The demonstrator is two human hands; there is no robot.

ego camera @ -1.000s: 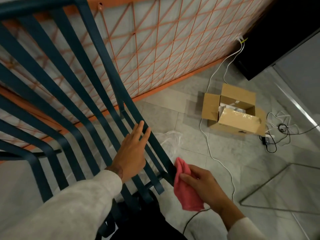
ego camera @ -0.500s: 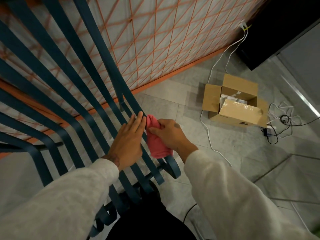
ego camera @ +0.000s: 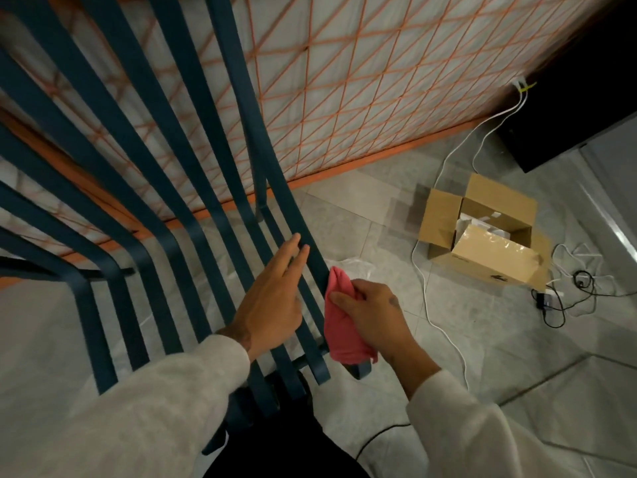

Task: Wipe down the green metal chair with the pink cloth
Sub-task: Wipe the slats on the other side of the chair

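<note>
The green metal chair fills the left half of the view, its long dark slats running from top left down to curled ends near my legs. My left hand lies flat on the slats, fingers together and holding nothing. My right hand grips the bunched pink cloth and presses it against the outermost right slat, just above its curled end.
An orange wire-grid panel over white sheeting stands behind the chair. On the grey tiled floor to the right sit an open cardboard box, white cables, a black charger with cords and a dark cabinet.
My right hand with the pink cloth went up the outer slat half a second ago and has now slid back down toward its lower end. My left hand stays on the slats.
</note>
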